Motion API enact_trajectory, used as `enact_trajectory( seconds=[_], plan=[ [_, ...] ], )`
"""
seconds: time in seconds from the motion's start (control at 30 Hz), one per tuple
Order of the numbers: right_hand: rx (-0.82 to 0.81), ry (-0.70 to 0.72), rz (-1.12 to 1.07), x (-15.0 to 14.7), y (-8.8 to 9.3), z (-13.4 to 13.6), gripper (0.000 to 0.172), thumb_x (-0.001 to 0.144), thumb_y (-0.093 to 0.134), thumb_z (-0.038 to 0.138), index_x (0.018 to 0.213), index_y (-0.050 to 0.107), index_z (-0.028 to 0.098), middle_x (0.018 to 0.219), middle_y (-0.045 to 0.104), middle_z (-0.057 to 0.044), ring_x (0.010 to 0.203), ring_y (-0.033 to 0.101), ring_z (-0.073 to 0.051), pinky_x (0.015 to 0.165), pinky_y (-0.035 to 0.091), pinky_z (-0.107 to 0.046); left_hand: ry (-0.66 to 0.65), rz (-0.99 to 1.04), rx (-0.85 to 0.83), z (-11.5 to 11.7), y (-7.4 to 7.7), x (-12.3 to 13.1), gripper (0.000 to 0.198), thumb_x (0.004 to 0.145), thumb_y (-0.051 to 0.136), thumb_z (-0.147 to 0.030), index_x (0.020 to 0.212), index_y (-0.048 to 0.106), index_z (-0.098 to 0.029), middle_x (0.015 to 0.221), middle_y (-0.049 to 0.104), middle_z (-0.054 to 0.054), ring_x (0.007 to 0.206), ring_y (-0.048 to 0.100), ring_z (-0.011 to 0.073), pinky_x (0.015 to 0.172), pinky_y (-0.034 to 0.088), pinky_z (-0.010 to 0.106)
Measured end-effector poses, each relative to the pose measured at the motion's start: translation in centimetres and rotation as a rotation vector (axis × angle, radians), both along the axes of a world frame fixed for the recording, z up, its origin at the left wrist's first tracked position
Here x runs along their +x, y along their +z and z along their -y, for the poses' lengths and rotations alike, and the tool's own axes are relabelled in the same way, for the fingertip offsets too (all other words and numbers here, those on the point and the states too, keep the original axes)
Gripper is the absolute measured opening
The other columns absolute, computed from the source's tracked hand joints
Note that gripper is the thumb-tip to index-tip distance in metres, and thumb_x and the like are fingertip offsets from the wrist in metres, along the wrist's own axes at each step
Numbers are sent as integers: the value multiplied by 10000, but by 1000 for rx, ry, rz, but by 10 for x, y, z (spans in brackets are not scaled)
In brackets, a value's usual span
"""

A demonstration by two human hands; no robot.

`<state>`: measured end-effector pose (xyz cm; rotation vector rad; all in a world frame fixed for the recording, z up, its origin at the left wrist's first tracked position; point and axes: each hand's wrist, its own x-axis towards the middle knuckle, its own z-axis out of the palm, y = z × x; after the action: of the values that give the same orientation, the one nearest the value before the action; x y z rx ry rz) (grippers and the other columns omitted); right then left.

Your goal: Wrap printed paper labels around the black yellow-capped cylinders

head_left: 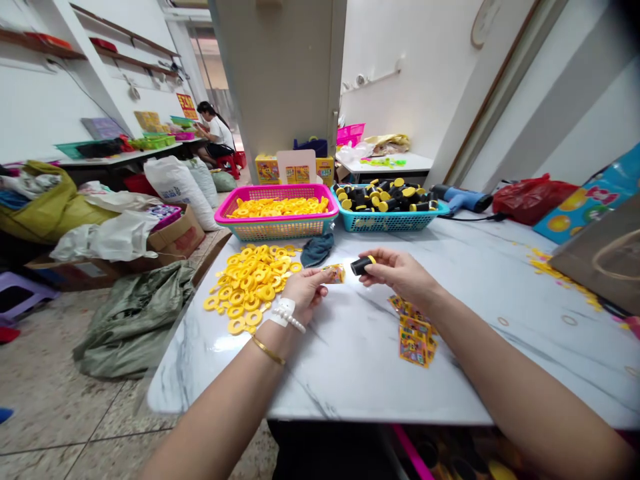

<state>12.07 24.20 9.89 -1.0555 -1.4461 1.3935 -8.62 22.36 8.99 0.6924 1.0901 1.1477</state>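
Observation:
Between the fingers of my left hand (pixel 303 288) is a small printed card (pixel 336 273), yellow and orange. My right hand (pixel 395 272) pinches a short black cylinder with a yellow end (pixel 361 266), held on its side just right of the card, a small gap apart. Left of my left hand spreads a pile of yellow rings (pixel 253 280). Below my right hand, several printed cards (pixel 415 341) lie on the white marbled table (pixel 345 373). The parts of the card under my left fingers are hidden.
A pink basket (pixel 223 215) of yellow pieces and a blue basket (pixel 390 222) of black-and-yellow cylinders stand at the back. Between them lies a dark cloth (pixel 317 250). A blue heat gun (pixel 463 199), red bag (pixel 530 199) and paper bag (pixel 600 250) are right. A person (pixel 217 137) sits far left.

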Motion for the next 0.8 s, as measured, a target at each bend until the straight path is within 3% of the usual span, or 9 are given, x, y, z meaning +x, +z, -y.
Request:
enact_trajectory(
  seconds=[0.13,0.27,0.43,0.63,0.8],
  plan=[
    [6,14,-230,-11,-2,6,376,735,787,355,1057,682,192,949,721,-53,724,691,-152,692,597,-328,-23,136,-55,-3,-1,0,150,770,759,-176,773,628,-104,664,629,9,366,396,-9,299,161,101],
    [98,-28,-129,-19,-11,7,368,739,784,392,1033,697,188,938,727,-45,774,679,-164,700,587,-326,-109,296,-72,-3,0,1,70,841,681,-143,875,640,-98,731,634,13,355,368,-26,281,152,85],
    [184,-145,31,-22,-12,9,368,742,777,423,990,682,167,832,727,-45,706,682,-170,709,567,-332,-42,428,-133,-3,2,1,111,925,551,-107,818,578,-93,699,594,-1,348,370,-27,267,154,85],
    [247,-136,148,-26,-10,16,329,776,738,422,980,659,176,799,709,-35,704,672,-172,640,563,-299,-95,421,-160,-4,-2,2,101,926,555,-132,839,589,-94,664,575,-10,332,350,-18,260,157,89],
    [150,-71,7,-31,-10,18,340,744,760,429,946,614,198,921,717,-51,828,694,-187,760,603,-361,-104,366,-91,-3,0,4,78,882,605,-101,806,594,-85,677,596,6,362,357,-24,277,153,75]
  ],
)
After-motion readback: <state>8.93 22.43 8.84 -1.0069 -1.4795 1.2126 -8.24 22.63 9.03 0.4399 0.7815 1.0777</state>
